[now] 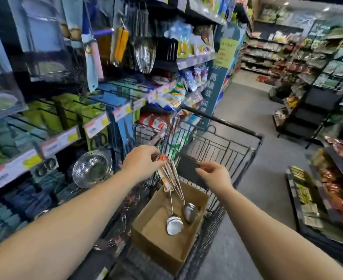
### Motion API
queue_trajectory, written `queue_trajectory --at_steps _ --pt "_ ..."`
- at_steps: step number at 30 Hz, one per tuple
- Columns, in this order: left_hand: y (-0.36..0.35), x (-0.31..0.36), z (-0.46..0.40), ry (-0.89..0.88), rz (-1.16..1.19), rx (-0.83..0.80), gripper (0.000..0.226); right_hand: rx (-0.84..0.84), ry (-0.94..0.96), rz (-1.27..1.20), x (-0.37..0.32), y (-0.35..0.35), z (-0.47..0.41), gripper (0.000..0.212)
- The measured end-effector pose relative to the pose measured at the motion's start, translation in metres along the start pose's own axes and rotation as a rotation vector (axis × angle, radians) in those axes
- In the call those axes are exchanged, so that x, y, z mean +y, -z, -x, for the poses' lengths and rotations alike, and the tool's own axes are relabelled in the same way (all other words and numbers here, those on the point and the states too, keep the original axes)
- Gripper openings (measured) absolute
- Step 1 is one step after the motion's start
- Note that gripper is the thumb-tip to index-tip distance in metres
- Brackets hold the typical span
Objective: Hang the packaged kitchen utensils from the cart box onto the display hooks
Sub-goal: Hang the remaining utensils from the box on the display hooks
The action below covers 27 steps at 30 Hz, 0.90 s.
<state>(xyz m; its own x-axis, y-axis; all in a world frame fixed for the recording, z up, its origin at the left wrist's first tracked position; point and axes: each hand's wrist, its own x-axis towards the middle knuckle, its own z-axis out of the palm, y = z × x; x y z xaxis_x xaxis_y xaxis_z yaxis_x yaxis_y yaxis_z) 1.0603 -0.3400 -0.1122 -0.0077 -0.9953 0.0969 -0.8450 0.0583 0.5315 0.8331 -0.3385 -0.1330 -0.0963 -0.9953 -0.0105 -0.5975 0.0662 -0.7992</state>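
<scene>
Pinching the carded tops of a bunch of packaged utensils (169,174), the left hand (141,161) forms the grip, fingers curled round them; their steel ladle heads dangle below it, inside the open cardboard box (158,245) in the black wire cart (223,150). Just right of the grip, the right hand (214,175) hovers with loosely bent fingers, holding nothing. Display hooks (25,126) lie left of it
</scene>
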Motion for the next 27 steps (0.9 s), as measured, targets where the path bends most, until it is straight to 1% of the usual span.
queue_trajectory --at_steps 3,6,8,11,16,19,22,27 --pt "-0.033 -0.016 -0.033 0.064 -0.003 -0.077 0.036 -0.054 -0.130 0.049 0.039 -0.019 -0.043 0.038" --pt "-0.073 -0.032 -0.060 0.151 0.038 -0.141 0.034 -0.111 -0.213 0.065 0.080 -0.038 -0.088 0.031" --pt "-0.107 -0.043 -0.076 0.219 0.051 -0.167 0.035 -0.169 -0.268 0.089 0.112 -0.054 -0.121 0.028" --pt "-0.161 -0.060 -0.095 0.324 0.053 -0.195 0.038 -0.277 -0.328 0.174 0.166 -0.081 -0.166 0.032" --pt "-0.240 -0.083 -0.119 0.518 0.136 -0.235 0.031 -0.427 -0.421 0.263 0.237 -0.128 -0.236 0.031" --pt "-0.281 -0.100 -0.129 0.615 0.146 -0.230 0.035 -0.472 -0.418 0.328 0.268 -0.164 -0.271 0.032" --pt "-0.313 -0.112 -0.129 0.708 0.184 -0.220 0.037 -0.533 -0.387 0.391 0.292 -0.199 -0.290 0.025" --pt "-0.351 -0.123 -0.125 0.761 0.303 -0.226 0.033 -0.608 -0.312 0.455 0.322 -0.230 -0.303 0.022"
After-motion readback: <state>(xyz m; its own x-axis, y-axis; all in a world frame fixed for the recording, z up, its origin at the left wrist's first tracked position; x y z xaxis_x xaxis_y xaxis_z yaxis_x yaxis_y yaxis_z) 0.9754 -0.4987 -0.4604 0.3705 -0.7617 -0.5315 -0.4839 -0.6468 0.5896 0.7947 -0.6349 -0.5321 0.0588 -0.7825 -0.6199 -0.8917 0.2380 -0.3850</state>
